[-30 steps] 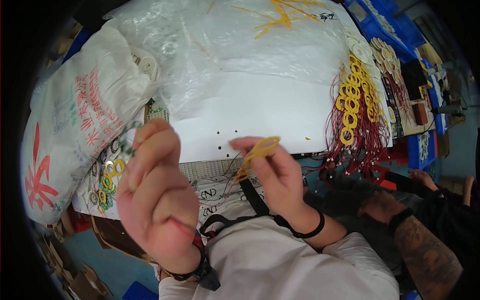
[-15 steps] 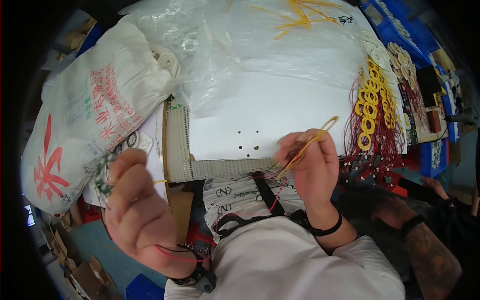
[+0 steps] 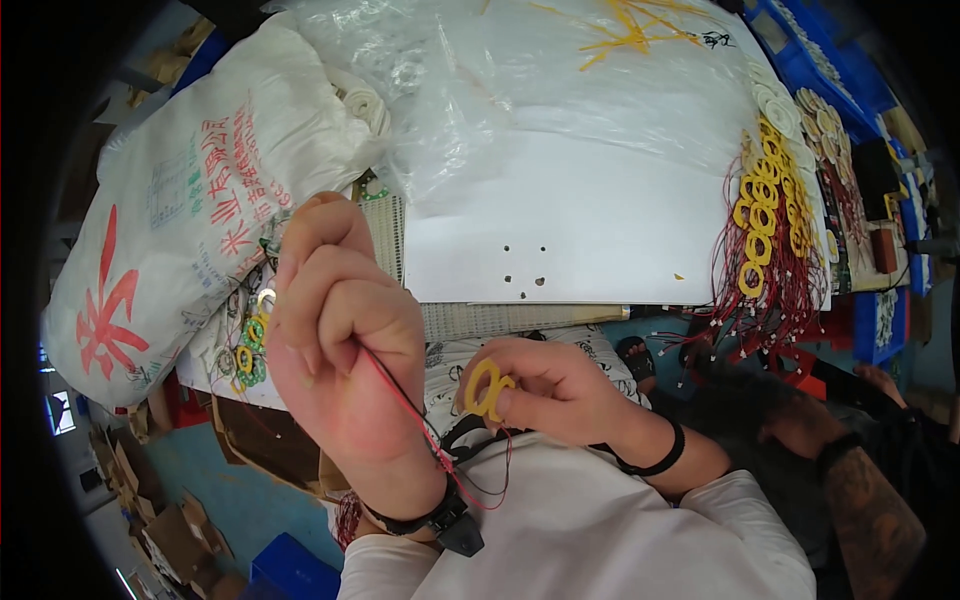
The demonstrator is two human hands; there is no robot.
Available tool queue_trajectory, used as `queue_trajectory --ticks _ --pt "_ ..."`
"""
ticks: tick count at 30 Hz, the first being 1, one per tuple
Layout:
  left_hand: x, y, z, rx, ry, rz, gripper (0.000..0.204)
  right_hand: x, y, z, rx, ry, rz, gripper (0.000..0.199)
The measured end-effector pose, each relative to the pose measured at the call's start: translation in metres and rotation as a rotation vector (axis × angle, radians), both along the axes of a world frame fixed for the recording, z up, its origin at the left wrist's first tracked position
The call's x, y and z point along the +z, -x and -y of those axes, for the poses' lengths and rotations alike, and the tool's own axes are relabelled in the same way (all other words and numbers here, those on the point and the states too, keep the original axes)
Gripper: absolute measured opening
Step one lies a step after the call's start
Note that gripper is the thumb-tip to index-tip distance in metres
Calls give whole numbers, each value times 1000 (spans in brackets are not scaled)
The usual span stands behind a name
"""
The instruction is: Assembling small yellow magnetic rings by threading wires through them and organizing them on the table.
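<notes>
My left hand (image 3: 345, 320) is raised over the left side of the table edge, its fingers curled closed. A red and black pair of wires (image 3: 405, 405) comes out of its curled fingers, loops past the wrist and runs toward my right hand; what else those fingers pinch is hidden. My right hand (image 3: 560, 390), in front of my body, grips a yellow piece of joined rings (image 3: 486, 388) between thumb and fingers. Just left of my left hand lie several green ring-shaped boards (image 3: 252, 368) with yellow and pale rings among them.
A large white woven sack (image 3: 190, 220) with red print leans at the left. Clear plastic (image 3: 620, 110) covers the far table; white sheet (image 3: 450, 260) lies nearer. Yellow rings with red wires (image 3: 760, 220) hang at the right edge. Another person's forearm (image 3: 865, 520) is at lower right.
My left hand has moved right and turned, and the green board seen at its fingers no longer shows. My right hand has come down and left toward my body, turning the yellow rings flat-on to view.
</notes>
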State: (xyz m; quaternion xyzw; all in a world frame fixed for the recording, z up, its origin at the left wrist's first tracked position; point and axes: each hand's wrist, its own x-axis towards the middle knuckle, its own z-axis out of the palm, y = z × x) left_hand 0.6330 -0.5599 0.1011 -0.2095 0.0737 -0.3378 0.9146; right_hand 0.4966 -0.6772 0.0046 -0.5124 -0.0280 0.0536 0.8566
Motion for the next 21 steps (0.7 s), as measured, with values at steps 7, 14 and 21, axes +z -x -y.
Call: queue_trajectory --ticks 7,14,21 --pt "9 7 8 46 160 44 9 -3 -7 2 329 -349 -240 30" --pt "7 7 8 35 158 48 12 0 -15 -4 511 -368 -204 29" --pt "2 6 10 48 183 61 13 -2 -11 -8 595 -528 -232 27"
